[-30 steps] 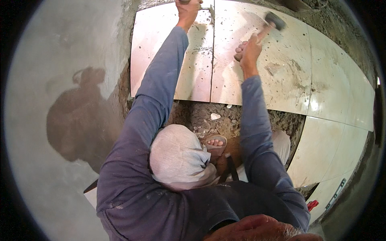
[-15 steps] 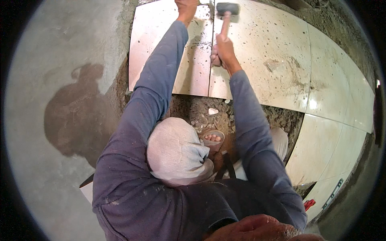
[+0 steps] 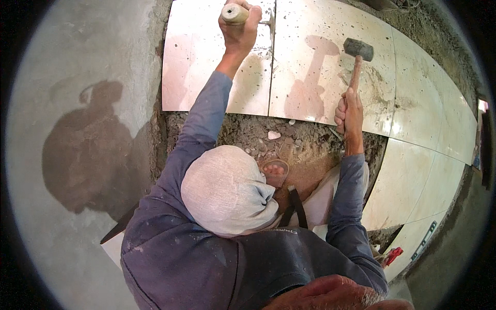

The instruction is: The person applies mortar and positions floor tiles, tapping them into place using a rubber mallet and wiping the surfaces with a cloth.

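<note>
My left hand [image 3: 242, 40] is closed around the pale wooden handle of a trowel [image 3: 235, 14], above the speckled cream tile [image 3: 201, 67] at the left. Part of the trowel's metal shows beside the joint between two tiles; the rest is hidden by the hand. In my right hand [image 3: 352, 116] is the wooden handle of a rubber mallet [image 3: 358, 49]. Its black head is raised over the larger cream tile [image 3: 330, 23] to the right, and its shadow falls on that tile, apart from the head.
Rough soil and rubble [image 3: 237, 132] lie along the tiles' near edge, with a white chip [image 3: 274, 135] on it. More laid tiles [image 3: 398, 191] curve down the right side, where a spirit level [image 3: 424, 240] and a red item [image 3: 393, 256] lie. Grey concrete [image 3: 77, 62] borders the left.
The mallet and my right hand have swung right and toward me. My left hand has come nearer and turned, so the trowel handle's end now shows.
</note>
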The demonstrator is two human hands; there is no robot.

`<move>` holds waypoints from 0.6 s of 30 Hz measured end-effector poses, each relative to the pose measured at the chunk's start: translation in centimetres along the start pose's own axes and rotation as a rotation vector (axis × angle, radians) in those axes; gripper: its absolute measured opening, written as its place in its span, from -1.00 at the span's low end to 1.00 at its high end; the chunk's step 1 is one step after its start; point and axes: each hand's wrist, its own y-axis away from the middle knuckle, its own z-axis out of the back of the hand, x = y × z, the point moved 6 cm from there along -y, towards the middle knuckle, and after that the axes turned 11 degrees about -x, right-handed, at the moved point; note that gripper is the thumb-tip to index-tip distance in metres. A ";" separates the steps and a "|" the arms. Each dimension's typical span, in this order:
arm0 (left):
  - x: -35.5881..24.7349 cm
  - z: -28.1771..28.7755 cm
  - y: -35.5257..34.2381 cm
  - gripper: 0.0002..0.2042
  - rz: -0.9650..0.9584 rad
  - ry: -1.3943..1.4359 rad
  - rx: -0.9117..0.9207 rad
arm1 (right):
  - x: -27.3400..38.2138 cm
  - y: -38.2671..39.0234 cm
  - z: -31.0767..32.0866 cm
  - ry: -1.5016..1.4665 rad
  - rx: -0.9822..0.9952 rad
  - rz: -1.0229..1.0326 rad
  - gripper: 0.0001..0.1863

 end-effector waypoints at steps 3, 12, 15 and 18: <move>-1.1 0.3 0.8 -0.82 -0.055 -0.064 0.048 | 1.5 0.5 -1.3 -0.093 -0.034 0.088 -0.61; 1.0 -0.9 -1.1 -0.81 -0.341 -0.565 0.097 | -6.9 0.6 -14.6 0.011 0.322 -0.180 -0.65; -0.1 0.0 -1.6 -0.78 -0.126 -0.316 0.018 | -2.8 -0.6 -9.7 0.163 0.264 -0.120 -0.65; 1.4 0.5 -2.0 -0.80 -0.161 -0.378 0.058 | -2.3 -2.1 -7.7 -0.245 0.025 -0.086 -0.67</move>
